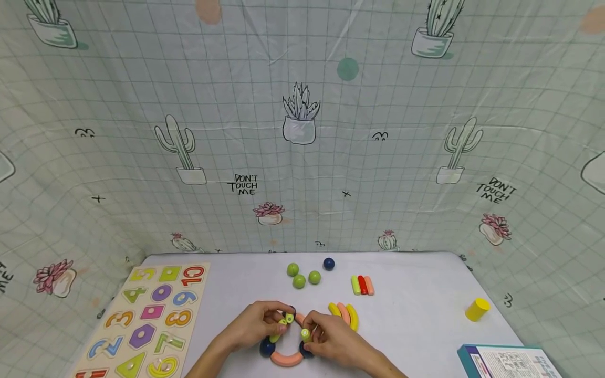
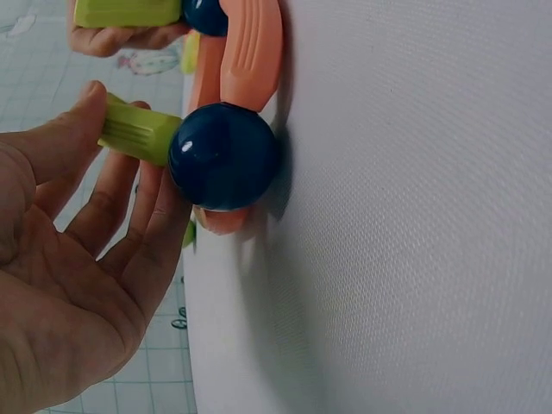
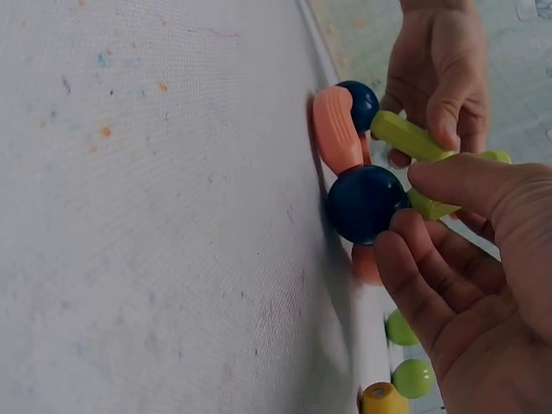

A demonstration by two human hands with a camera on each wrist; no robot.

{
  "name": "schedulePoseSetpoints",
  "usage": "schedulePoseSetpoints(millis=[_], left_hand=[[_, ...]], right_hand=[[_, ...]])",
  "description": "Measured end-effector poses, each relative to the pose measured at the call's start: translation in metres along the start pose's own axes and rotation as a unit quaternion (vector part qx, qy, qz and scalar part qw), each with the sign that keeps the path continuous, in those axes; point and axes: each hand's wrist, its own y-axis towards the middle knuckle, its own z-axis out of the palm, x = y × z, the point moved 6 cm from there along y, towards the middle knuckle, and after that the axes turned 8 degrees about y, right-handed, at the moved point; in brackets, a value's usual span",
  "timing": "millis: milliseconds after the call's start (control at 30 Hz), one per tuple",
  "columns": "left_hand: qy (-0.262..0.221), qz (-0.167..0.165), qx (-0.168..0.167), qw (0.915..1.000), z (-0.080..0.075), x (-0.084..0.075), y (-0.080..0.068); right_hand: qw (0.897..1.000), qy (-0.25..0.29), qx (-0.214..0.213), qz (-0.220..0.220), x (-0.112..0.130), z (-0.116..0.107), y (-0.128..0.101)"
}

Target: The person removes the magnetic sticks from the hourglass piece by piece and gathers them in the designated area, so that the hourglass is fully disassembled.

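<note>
On the white table lies a ring of curved salmon-orange rods (image 1: 286, 359) and dark blue balls (image 1: 267, 347), with short light-green rods standing up from the balls. At the ring's left side, my left hand (image 1: 255, 325) pinches a green rod (image 2: 142, 132) whose lower end meets a blue ball (image 2: 222, 157). Opposite it, my right hand (image 1: 336, 338) holds another green rod (image 1: 305, 334) between thumb and fingers, over the right-hand blue ball (image 3: 366, 205). A third green rod top (image 1: 289, 318) shows beside my left fingers. The ring's far side is partly hidden by my hands.
Behind the ring are several green balls (image 1: 299, 281) and a blue ball (image 1: 329, 264). Straight rods (image 1: 362, 285) and curved rods (image 1: 344, 313) lie to the right. A number puzzle board (image 1: 156, 315) is at left; a yellow cylinder (image 1: 477, 310) and a box (image 1: 510, 362) are at right.
</note>
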Motion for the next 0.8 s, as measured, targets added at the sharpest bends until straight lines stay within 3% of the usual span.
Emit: schedulePoseSetpoints(millis=[233, 433, 800], left_hand=[[-0.001, -0.015, 0.001, 0.9999, 0.000, 0.002, 0.001], [-0.002, 0.001, 0.001, 1.0000, 0.000, 0.001, -0.001], [-0.010, 0.000, 0.003, 0.9999, 0.000, 0.000, -0.001]], right_hand=[[1.000, 0.007, -0.002, 0.020, -0.002, 0.000, -0.001], [1.000, 0.015, -0.011, 0.018, -0.001, -0.003, -0.004], [0.997, 0.026, -0.077, -0.016, 0.001, -0.033, -0.013]])
